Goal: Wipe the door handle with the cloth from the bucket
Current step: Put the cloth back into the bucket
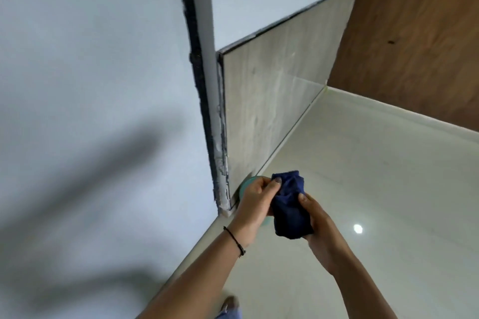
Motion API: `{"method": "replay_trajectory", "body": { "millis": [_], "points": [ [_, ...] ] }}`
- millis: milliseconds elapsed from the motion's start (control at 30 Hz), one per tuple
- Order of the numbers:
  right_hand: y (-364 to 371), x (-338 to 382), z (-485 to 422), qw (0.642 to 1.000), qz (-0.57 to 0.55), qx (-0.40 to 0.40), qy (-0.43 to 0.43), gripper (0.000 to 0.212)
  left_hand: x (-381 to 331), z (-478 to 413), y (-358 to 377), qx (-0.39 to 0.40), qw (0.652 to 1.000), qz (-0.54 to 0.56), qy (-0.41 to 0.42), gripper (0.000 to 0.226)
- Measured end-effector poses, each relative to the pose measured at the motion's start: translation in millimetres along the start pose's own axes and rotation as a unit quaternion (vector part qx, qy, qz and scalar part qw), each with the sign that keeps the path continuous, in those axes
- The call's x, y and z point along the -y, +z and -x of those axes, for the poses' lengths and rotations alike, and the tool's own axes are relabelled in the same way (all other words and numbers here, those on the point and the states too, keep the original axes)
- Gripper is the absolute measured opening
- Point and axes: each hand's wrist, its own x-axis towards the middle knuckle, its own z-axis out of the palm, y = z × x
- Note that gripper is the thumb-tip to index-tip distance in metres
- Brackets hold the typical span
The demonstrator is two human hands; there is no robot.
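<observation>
In the head view, both hands held a dark blue cloth (290, 208) bunched between them, low down by the wall corner. The left hand (255, 202) pinched its upper edge with thumb and fingers; the right hand (315, 217) was curled around its lower part. A teal bucket (245, 185) showed partly behind the left hand, on the pale tiled floor (375, 189). A thin black band (234, 239) circled the left wrist.

Soft daylight, blurred wall (90, 85) shadow
</observation>
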Motion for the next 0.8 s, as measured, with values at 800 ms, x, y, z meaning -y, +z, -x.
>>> {"method": "replay_trajectory", "body": {
  "millis": [800],
  "points": [
    [-194, -270, -535, 0.941, 0.233, -0.03, 0.243, 0.05, 416, -495, -24, -0.281, 0.895, 0.054, -0.343, 0.013]
  ]
}}
